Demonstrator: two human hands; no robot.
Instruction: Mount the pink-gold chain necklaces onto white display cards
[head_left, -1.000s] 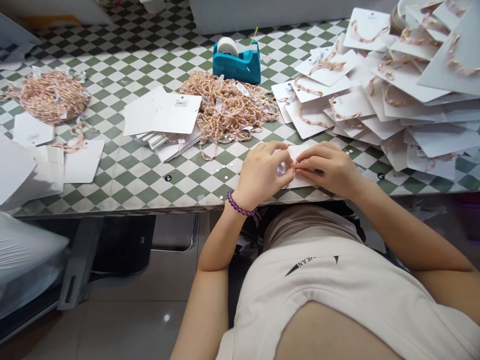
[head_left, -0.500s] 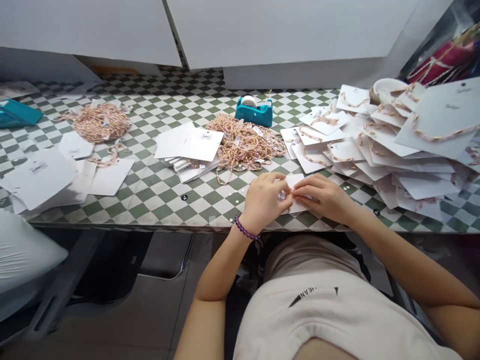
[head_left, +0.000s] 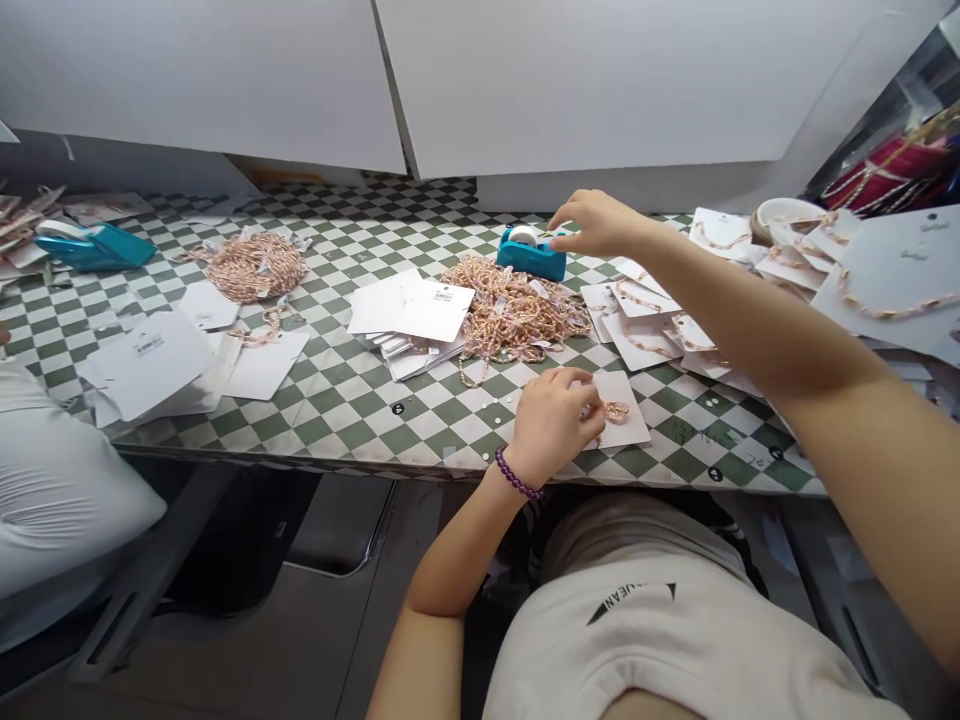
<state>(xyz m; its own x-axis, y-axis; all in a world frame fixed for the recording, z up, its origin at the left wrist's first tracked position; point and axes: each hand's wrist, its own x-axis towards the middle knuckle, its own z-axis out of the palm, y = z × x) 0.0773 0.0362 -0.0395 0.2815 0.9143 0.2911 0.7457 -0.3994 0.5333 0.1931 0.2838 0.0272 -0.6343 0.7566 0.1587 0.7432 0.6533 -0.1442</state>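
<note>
The dispenser [head_left: 534, 262] stands at the back edge of the heap [head_left: 517, 310] on the table [head_left: 352, 415], long axis roughly left to right, with the right hand [head_left: 592, 222] much the nearer of the 2 at its right end, arm stretched forward, thumb and forefinger parted; contact there is unclear. By the table's near edge, the left hand [head_left: 555, 420], wrist low, curls over the left part of the card [head_left: 634, 428], beside the looped beads [head_left: 616, 411]; whether its hidden fingertips pinch anything, I cannot tell.
</note>
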